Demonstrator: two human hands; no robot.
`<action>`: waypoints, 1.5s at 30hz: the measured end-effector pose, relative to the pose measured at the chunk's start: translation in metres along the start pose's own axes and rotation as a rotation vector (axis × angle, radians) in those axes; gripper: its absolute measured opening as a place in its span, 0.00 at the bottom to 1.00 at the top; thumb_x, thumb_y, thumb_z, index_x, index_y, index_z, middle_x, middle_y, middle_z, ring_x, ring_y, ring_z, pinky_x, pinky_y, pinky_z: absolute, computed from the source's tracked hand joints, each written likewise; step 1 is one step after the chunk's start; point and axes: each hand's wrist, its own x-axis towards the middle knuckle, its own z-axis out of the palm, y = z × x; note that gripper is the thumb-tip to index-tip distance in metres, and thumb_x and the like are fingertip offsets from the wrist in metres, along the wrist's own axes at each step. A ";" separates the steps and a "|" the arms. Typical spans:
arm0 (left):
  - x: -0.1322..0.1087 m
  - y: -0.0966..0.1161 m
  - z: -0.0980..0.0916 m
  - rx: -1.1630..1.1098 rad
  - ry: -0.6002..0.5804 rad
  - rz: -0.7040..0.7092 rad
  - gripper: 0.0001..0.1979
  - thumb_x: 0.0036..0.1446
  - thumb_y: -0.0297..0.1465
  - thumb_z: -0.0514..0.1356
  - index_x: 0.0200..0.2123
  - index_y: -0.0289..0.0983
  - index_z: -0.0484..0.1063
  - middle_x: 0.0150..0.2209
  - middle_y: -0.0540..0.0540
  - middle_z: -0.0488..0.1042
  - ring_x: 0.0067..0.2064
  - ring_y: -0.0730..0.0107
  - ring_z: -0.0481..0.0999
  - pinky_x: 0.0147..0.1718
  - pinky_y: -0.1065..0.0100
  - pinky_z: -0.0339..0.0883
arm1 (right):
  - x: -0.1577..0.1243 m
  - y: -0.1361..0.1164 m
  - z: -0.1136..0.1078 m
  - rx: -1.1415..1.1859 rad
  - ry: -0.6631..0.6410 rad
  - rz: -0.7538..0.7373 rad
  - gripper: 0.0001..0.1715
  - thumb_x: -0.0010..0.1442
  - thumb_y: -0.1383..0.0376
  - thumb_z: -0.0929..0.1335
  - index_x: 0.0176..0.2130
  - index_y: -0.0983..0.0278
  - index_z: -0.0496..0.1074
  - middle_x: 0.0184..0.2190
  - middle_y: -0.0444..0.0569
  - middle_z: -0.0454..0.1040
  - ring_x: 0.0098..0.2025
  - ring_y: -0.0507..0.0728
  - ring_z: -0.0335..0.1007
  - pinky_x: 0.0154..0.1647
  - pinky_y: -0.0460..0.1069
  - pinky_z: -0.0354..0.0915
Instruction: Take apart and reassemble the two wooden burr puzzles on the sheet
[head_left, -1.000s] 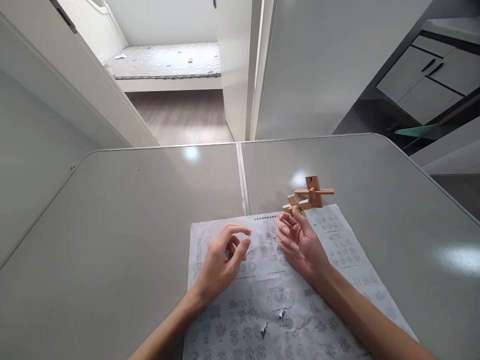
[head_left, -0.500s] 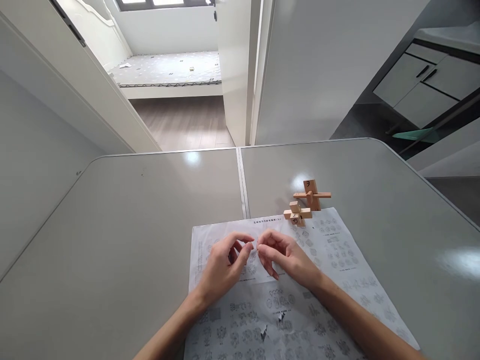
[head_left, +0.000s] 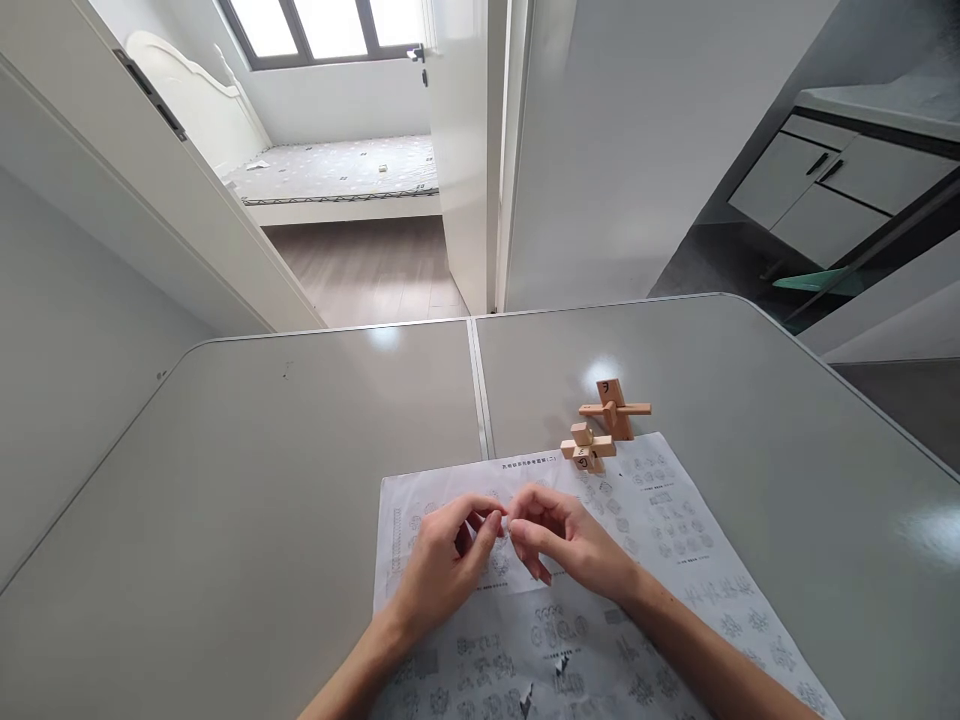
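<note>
My left hand (head_left: 446, 553) is above the printed sheet (head_left: 660, 610), its thumb and index finger brought together in a pinch and the other fingers curled. Facing it, my right hand (head_left: 574, 535) has its fingers bent and thumb tip close to the index finger. The fingertips of both hands nearly meet, and no object shows between them. Beyond my right hand, a light wooden interlocking puzzle (head_left: 589, 449) with marked letters rests at the sheet's top edge. Just behind it stands a darker wooden cross-shaped puzzle (head_left: 615, 409).
The sheet has small torn spots (head_left: 561, 664) near me. It lies on a grey table (head_left: 225, 500) with a seam (head_left: 478, 385) down the middle. Past the table are an open door (head_left: 469, 150), a bed (head_left: 337, 170) and, at right, a white cabinet (head_left: 817, 180).
The view has tilted up slightly, so everything sits lower in the frame. My hands have drawn a little closer together at the fingertips. Both wooden puzzles stay where they were.
</note>
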 end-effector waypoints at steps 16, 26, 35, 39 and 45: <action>0.002 0.004 0.000 0.005 0.020 -0.049 0.16 0.73 0.39 0.56 0.39 0.38 0.80 0.26 0.50 0.76 0.25 0.73 0.69 0.26 0.72 0.62 | 0.001 0.003 -0.001 0.040 0.000 0.010 0.21 0.71 0.49 0.72 0.39 0.63 0.70 0.24 0.38 0.70 0.20 0.48 0.65 0.23 0.45 0.64; 0.001 -0.003 -0.001 -0.011 0.017 -0.076 0.15 0.74 0.39 0.56 0.42 0.38 0.80 0.31 0.49 0.80 0.27 0.74 0.72 0.28 0.72 0.64 | 0.004 0.000 -0.005 0.063 -0.001 -0.011 0.19 0.71 0.51 0.72 0.39 0.64 0.71 0.24 0.39 0.71 0.19 0.48 0.65 0.23 0.46 0.65; 0.002 -0.002 -0.002 -0.009 0.009 -0.072 0.13 0.72 0.36 0.57 0.40 0.39 0.80 0.29 0.50 0.79 0.26 0.74 0.71 0.27 0.73 0.62 | 0.005 0.002 -0.006 0.081 0.007 0.011 0.20 0.70 0.50 0.73 0.39 0.63 0.71 0.24 0.40 0.71 0.20 0.49 0.66 0.22 0.46 0.64; 0.003 -0.004 -0.002 -0.008 -0.001 -0.087 0.13 0.73 0.37 0.57 0.41 0.39 0.80 0.30 0.50 0.80 0.27 0.74 0.72 0.28 0.73 0.64 | 0.006 0.002 -0.007 0.107 0.002 0.021 0.20 0.70 0.50 0.73 0.39 0.63 0.71 0.24 0.40 0.71 0.20 0.49 0.66 0.22 0.45 0.64; 0.003 -0.003 -0.004 -0.007 0.001 -0.094 0.13 0.73 0.38 0.57 0.41 0.39 0.80 0.31 0.50 0.80 0.27 0.73 0.72 0.28 0.73 0.65 | 0.007 0.001 -0.007 0.156 0.000 0.032 0.20 0.70 0.50 0.73 0.40 0.63 0.70 0.24 0.39 0.71 0.20 0.48 0.65 0.22 0.45 0.63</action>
